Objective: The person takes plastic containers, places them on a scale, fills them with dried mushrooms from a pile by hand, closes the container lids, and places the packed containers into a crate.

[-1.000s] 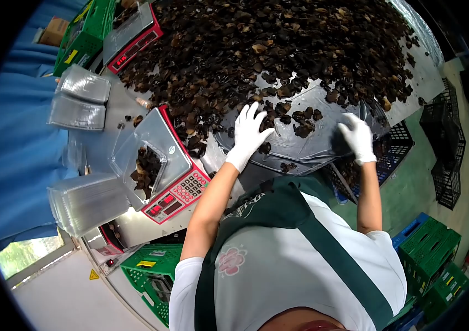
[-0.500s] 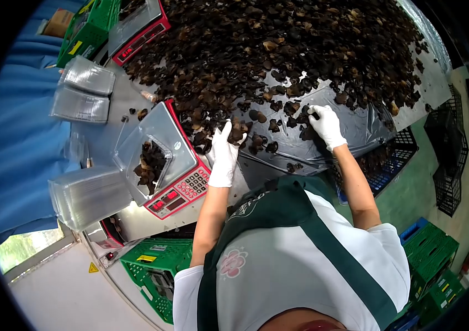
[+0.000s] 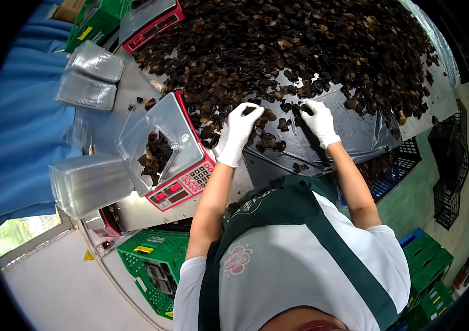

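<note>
A broad heap of dark brown wood ear mushrooms (image 3: 278, 49) covers the far side of the table. My left hand (image 3: 240, 132), in a white glove, is at the heap's near edge with its fingers curled in. Dark mushroom shows at its fingertips, partly hidden by the glove. To its right, my gloved right hand (image 3: 320, 124) pinches a dark piece above the black plastic sheet (image 3: 345, 132). Loose mushrooms (image 3: 269, 142) lie on the sheet between the hands. Left of my hands, a clear plastic tray (image 3: 168, 149) with some mushrooms sits on a red-edged scale (image 3: 193, 160).
Stacked clear trays (image 3: 91, 185) stand left of the scale, with more trays (image 3: 88, 88) behind. A second scale (image 3: 152, 25) is at the far left. Green crates (image 3: 157, 243) are below the table, and a dark blue basket (image 3: 392, 165) is at the right.
My left hand has moved up and right, turning from palm-up with mushrooms to fingers curled downward. My right hand has shifted slightly left, closer to it. The camera view has tilted slightly.
</note>
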{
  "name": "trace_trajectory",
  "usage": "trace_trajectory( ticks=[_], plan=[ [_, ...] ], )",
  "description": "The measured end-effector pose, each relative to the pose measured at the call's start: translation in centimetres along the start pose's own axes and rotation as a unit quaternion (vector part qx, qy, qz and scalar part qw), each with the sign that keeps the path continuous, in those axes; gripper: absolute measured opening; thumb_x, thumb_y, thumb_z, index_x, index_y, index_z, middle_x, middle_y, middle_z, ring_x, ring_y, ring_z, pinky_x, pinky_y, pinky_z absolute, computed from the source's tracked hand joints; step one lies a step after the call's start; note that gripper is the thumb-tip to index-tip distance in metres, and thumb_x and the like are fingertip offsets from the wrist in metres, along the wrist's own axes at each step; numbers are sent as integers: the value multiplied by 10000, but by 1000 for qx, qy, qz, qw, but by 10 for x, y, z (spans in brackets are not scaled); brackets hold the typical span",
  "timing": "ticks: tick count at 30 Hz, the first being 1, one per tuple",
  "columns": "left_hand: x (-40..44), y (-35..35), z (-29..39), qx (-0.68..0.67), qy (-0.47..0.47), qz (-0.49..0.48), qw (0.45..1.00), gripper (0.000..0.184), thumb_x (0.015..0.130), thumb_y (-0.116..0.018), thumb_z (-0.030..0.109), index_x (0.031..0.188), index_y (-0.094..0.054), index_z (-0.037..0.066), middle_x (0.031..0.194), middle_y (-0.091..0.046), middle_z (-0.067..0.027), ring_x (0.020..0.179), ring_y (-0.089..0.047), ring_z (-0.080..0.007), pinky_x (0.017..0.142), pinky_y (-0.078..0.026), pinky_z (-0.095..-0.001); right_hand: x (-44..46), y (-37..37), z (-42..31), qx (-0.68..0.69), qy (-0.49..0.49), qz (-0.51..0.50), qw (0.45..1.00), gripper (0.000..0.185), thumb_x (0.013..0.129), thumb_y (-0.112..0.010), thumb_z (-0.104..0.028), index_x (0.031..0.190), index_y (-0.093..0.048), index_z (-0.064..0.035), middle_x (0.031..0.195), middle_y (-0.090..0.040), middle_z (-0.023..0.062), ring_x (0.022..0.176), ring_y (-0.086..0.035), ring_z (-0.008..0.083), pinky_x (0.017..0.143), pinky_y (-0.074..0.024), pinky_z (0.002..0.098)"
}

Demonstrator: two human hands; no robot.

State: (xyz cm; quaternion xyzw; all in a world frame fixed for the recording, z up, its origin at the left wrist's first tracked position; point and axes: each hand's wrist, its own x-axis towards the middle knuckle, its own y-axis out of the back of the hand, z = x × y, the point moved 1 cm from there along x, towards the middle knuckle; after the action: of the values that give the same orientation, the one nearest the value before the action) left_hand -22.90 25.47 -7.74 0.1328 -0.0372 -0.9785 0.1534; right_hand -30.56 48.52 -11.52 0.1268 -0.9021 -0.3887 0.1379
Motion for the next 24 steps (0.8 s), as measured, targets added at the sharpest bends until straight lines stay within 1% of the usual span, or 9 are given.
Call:
trace_trajectory(
  ticks=[4, 8, 11, 13, 14, 15, 19, 22, 24],
  plan=[
    [11, -23, -4, 411, -157, -64, 896, 337, 775, -662, 222, 1110, -637, 200, 1169, -599, -33, 1006, -607, -244, 819, -511, -347, 1, 21, 0, 3, -64, 14, 998, 304, 805, -660, -297, 1030, -670, -93, 938, -666, 158, 869, -641, 326, 758, -511, 388],
    [20, -36, -11, 555, -168, -122, 805, 301, 808, -628, 255, 1106, -636, 216, 1114, -608, -2, 1009, -607, -225, 807, -510, -331, -2, 27, 5, -16, -68, 13, 997, 311, 803, -662, -308, 1030, -669, -96, 938, -666, 153, 873, -636, 336, 757, -510, 390],
    [11, -30, 14, 389, -139, -36, 910, 200, 824, -626, 193, 1009, -675, 135, 948, -661, -25, 862, -639, -266, 760, -511, -345, -5, 31, -6, -12, -57, 16, 998, 294, 816, -663, -271, 1038, -665, -78, 938, -673, 143, 856, -652, 291, 749, -510, 357],
    [13, -18, 14, 130, -165, -3, 978, 185, 857, -621, 189, 1008, -671, 93, 963, -670, -39, 800, -641, -208, 696, -520, -321, -7, 34, -26, 172, -87, 8, 981, 262, 833, -659, -209, 1043, -658, -52, 928, -681, 127, 814, -655, 209, 731, -502, 319],
    [10, -9, 16, -96, 68, -63, 991, 195, 886, -613, 201, 1035, -660, 85, 984, -673, -44, 787, -632, -146, 630, -520, -291, -7, 37, -39, 235, -133, -22, 962, 226, 852, -654, -169, 1035, -657, -37, 891, -683, 76, 756, -609, 111, 687, -493, 274],
    [-1, -1, 27, -268, 149, -74, 949, 211, 892, -611, 213, 1079, -647, 123, 982, -680, -36, 807, -642, -141, 584, -527, -279, -7, 37, -50, 317, -208, -53, 924, 208, 869, -652, -178, 1029, -664, -46, 844, -658, 22, 739, -573, 70, 645, -490, 250],
    [-21, 12, 5, -553, 249, -87, 790, 318, 953, -480, 319, 1184, -599, 135, 1095, -657, -37, 955, -640, -196, 676, -550, -321, -3, 35, -94, 425, -197, -94, 878, 223, 894, -643, -195, 1071, -648, -59, 920, -627, -19, 768, -555, 48, 648, -502, 223],
    [-35, 14, -3, -646, 225, -139, 716, 382, 972, -414, 366, 1216, -588, 129, 1199, -611, -55, 1111, -573, -229, 747, -539, -342, 1, 26, -120, 453, -161, -94, 872, 254, 894, -641, -186, 1115, -636, -60, 968, -627, -20, 778, -554, 47, 665, -496, 216],
    [-41, 10, -3, -636, 212, -124, 732, 378, 965, -434, 378, 1218, -589, 143, 1197, -617, -49, 1119, -573, -246, 834, -518, -403, 2, 12, -121, 367, -95, -107, 919, 287, 872, -653, -182, 1135, -626, -71, 1045, -650, 23, 816, -569, 74, 709, -493, 223]
  ],
)
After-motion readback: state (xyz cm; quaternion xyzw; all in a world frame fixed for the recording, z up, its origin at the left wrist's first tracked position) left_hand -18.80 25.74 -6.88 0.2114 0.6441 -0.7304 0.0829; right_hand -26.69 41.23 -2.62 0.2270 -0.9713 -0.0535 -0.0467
